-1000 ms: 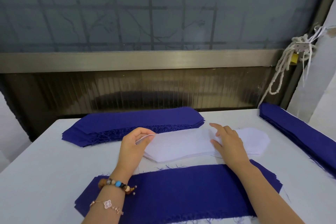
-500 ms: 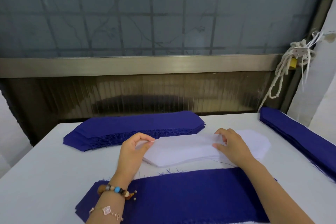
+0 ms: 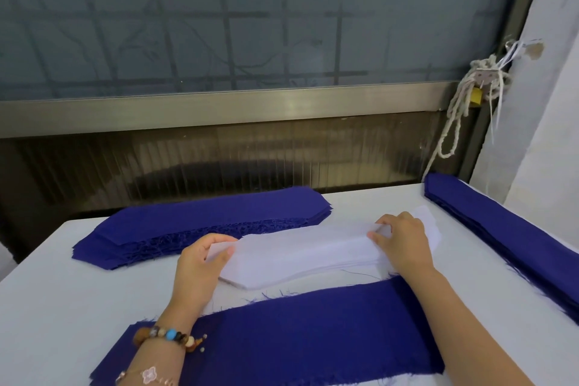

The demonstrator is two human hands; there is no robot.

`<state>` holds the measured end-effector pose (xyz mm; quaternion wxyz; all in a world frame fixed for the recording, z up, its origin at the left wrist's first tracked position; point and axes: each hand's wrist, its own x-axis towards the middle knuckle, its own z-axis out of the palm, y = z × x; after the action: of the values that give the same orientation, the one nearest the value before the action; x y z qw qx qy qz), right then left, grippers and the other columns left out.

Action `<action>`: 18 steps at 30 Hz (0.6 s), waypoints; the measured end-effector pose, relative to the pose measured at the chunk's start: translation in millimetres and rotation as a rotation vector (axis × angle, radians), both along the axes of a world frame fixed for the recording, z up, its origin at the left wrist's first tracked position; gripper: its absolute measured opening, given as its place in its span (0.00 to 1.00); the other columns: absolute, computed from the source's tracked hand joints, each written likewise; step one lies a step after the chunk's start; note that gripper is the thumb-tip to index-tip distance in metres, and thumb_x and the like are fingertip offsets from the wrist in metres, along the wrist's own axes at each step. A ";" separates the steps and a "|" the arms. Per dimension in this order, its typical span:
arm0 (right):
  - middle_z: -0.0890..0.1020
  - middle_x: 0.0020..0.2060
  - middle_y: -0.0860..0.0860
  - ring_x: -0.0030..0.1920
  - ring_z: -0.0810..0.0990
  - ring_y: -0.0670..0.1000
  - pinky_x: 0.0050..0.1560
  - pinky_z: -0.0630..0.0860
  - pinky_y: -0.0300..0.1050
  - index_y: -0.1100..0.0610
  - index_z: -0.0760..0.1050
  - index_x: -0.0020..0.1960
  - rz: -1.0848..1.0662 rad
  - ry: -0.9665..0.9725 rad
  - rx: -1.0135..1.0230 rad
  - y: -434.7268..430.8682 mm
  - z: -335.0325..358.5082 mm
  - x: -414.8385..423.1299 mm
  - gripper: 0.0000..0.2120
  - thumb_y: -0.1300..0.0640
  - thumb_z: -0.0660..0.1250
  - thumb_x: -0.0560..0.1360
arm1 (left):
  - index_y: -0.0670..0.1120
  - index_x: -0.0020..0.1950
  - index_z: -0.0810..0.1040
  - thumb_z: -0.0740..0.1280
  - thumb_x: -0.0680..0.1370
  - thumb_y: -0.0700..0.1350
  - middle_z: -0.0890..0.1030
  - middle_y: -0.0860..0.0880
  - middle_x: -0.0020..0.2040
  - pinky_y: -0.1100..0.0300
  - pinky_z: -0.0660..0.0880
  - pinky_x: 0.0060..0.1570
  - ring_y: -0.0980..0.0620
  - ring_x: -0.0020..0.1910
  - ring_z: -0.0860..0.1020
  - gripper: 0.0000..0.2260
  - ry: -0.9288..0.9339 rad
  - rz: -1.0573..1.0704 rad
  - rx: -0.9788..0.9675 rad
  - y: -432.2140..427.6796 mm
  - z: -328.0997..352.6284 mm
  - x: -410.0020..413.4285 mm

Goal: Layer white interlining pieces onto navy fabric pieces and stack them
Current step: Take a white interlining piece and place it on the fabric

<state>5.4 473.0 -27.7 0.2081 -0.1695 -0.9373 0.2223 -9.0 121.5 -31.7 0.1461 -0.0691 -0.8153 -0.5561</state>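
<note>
Nearest, flat on the surface (image 3: 56,307): one navy piece (image 3: 313,332), far edge frayed, crossed by both forearms. Bracelet (image 3: 169,335) on the left wrist, right over the cloth's left end.

Just beyond that frayed edge: the interlining stack (image 3: 297,260), white on a white surface. Left hand (image 3: 200,263) pinching the left tip of the top sheet (image 3: 282,238) between thumb and curled fingers, tip raised a little. Right hand (image 3: 402,244) curled over the right part, thumb and fingertips nipping the top layer. Cannot tell whether one sheet or several.

Likely trouble, judged from this:
- Picking up two thin sheets as one, easy with clinging layers and white on white.
- Dragging the interlining stack askew by lifting from one end first.
- Creasing the limp sheet through an uneven pull between the two hands.
- Landing it skewed on the navy piece, with both cloth ends partly hidden under the forearms.
- Catching the bracelet or a loose thread on the frayed edge and shifting the cloth.

Farther back: a navy stack (image 3: 203,222) left of centre and a second navy stack (image 3: 507,238) along the right edge, both well apart from the hands. Beyond, a rope (image 3: 460,110) hanging by the window frame (image 3: 219,110).
</note>
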 end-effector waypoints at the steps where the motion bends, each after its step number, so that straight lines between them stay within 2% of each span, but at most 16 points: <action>1: 0.74 0.51 0.52 0.55 0.70 0.53 0.52 0.66 0.41 0.52 0.78 0.59 -0.020 0.002 0.000 3.2 0.4 1.2 0.14 0.48 0.69 0.75 | 0.54 0.47 0.82 0.69 0.77 0.39 0.83 0.58 0.46 0.62 0.73 0.48 0.60 0.49 0.79 0.10 -0.012 -0.001 -0.001 0.0 -0.7 -0.8; 4: 0.70 0.47 0.50 0.55 0.69 0.54 0.50 0.64 0.41 0.52 0.79 0.57 -0.070 0.017 -0.020 12.2 1.8 4.8 0.12 0.49 0.69 0.75 | 0.53 0.49 0.82 0.69 0.77 0.38 0.83 0.56 0.49 0.62 0.73 0.49 0.58 0.51 0.78 0.10 -0.025 -0.003 -0.021 -0.6 -2.1 -1.7; 7: 0.73 0.48 0.53 0.55 0.69 0.56 0.51 0.67 0.44 0.53 0.79 0.56 -0.115 0.019 -0.024 18.7 2.2 7.0 0.12 0.50 0.69 0.75 | 0.52 0.50 0.81 0.69 0.77 0.38 0.83 0.56 0.50 0.61 0.72 0.52 0.58 0.53 0.78 0.09 -0.013 0.021 -0.043 -1.2 -2.7 -1.6; 10: 0.73 0.48 0.53 0.56 0.69 0.57 0.52 0.67 0.46 0.53 0.79 0.56 -0.151 0.032 -0.051 25.7 1.3 7.5 0.13 0.49 0.69 0.75 | 0.51 0.52 0.80 0.70 0.76 0.38 0.83 0.55 0.50 0.62 0.74 0.48 0.57 0.51 0.79 0.08 -0.008 0.059 -0.036 -1.6 -3.8 -1.7; 13: 0.71 0.47 0.52 0.56 0.69 0.58 0.50 0.67 0.46 0.53 0.79 0.55 -0.204 0.031 -0.096 35.2 -0.3 8.0 0.12 0.49 0.69 0.75 | 0.48 0.53 0.80 0.72 0.76 0.39 0.83 0.52 0.48 0.56 0.78 0.45 0.52 0.48 0.81 0.08 -0.028 0.092 0.001 -1.7 -4.0 -1.0; 18: 0.77 0.54 0.58 0.61 0.67 0.61 0.52 0.67 0.48 0.52 0.77 0.61 -0.333 0.007 -0.200 52.5 -3.7 9.1 0.19 0.44 0.68 0.74 | 0.51 0.57 0.77 0.73 0.75 0.41 0.83 0.52 0.43 0.66 0.75 0.32 0.55 0.42 0.81 0.13 -0.031 0.128 0.011 -1.8 -3.2 1.7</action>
<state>14.5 525.5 -31.3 0.2274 -0.3411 -0.8689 0.2773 -7.2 119.7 -35.0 0.1691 -0.0073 -0.8171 -0.5511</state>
